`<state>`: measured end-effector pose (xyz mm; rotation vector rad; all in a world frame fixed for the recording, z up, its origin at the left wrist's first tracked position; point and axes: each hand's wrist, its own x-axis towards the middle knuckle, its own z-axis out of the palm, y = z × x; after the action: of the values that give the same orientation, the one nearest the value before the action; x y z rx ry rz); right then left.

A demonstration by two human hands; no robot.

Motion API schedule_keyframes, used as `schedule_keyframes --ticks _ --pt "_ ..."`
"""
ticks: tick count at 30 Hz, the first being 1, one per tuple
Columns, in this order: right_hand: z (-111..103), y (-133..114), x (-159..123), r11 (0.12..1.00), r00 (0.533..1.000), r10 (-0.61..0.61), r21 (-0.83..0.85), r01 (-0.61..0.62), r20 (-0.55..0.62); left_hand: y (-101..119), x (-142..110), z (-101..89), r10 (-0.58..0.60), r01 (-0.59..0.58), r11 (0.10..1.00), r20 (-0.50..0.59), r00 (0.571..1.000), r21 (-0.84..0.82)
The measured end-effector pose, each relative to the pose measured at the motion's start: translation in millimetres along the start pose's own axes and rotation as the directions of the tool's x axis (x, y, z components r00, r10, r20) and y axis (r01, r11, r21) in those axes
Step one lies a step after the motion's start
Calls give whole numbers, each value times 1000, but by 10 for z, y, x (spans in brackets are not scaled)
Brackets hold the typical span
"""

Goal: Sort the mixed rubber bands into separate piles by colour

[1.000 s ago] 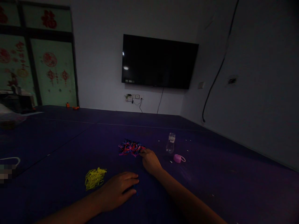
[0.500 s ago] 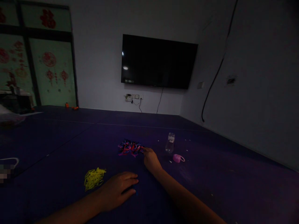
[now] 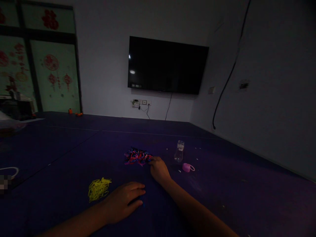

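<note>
A tangled pile of mostly red, pink, blue and dark elastic bands lies on the purple floor. My right hand touches its right edge with fingers curled down; what the fingertips hold is hidden. Nearer to me, my left hand rests palm down, fingers apart and thumb out. Beside the thumb tip shows a small blue piece, hard to make out in the dim light. To the left of that hand sits a heap of yellow bands.
A clear bottle stands beyond my right hand, with a pink cap with a loop close by. White scraps dot the purple floor. A pale curved handle shows at far left. A television hangs on the wall.
My right hand has shifted very slightly left, its fingers more curled at the edge of the pile. The left hand looks the same.
</note>
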<state>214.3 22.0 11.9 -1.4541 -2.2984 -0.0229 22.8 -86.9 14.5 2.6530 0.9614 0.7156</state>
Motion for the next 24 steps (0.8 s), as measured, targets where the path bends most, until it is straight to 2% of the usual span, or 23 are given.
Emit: schedule_keyframes --ticks 7,18,24 --pt "12 17 18 999 998 11 -45 -8 64 28 1 -20 -6 6 1000 16 1000 17" --pt "59 71 40 999 999 37 -7 -37 21 6 7 -6 10 -10 1000 12 1000 4" --pt "46 52 34 1000 997 2 -14 -1 74 26 5 -14 5 -5 1000 0 1000 13"
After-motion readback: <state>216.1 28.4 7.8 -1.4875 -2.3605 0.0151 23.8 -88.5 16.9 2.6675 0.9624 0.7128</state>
